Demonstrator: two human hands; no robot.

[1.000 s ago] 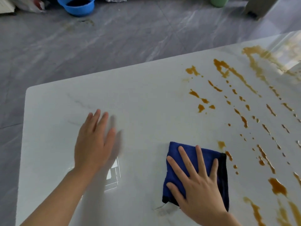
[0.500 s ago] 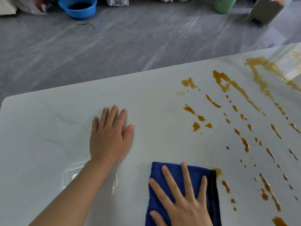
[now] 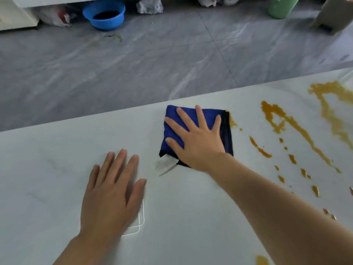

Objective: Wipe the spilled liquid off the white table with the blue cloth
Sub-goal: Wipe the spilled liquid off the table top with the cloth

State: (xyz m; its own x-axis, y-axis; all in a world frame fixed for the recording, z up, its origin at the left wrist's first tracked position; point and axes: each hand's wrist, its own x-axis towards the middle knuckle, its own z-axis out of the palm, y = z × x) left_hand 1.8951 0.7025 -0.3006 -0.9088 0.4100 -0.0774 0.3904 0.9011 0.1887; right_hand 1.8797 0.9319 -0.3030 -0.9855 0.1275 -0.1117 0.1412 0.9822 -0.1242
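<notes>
The right hand's fingers (image 3: 200, 117) are spread wide and pressed flat on one folded blue cloth (image 3: 172, 129), which lies just below the worktop's far edge, in the centre of the frame. They grip nothing; the palm pins the cloth down. A white tag (image 3: 164, 164) sticks out from the cloth's lower left corner. The right hand (image 3: 194, 140) comes in from the lower right, its forearm stretched diagonally across the worktop (image 3: 47, 150).

The left hand (image 3: 110, 194) lies palm down at lower left of centre, fingers straight and slightly apart, holding nothing, well apart from the cloth.

Just right of the cloth, the brown spill (image 3: 286, 127) starts: a small smear touches the cloth's right edge, then long streaks and many scattered drops run toward the right edge of the frame. Their count cannot be told.

Beyond the worktop is a grey floor (image 3: 172, 64). On it, at upper left, stands one blue bowl (image 3: 104, 15) with dark contents, and at upper right one green container (image 3: 280, 6).
</notes>
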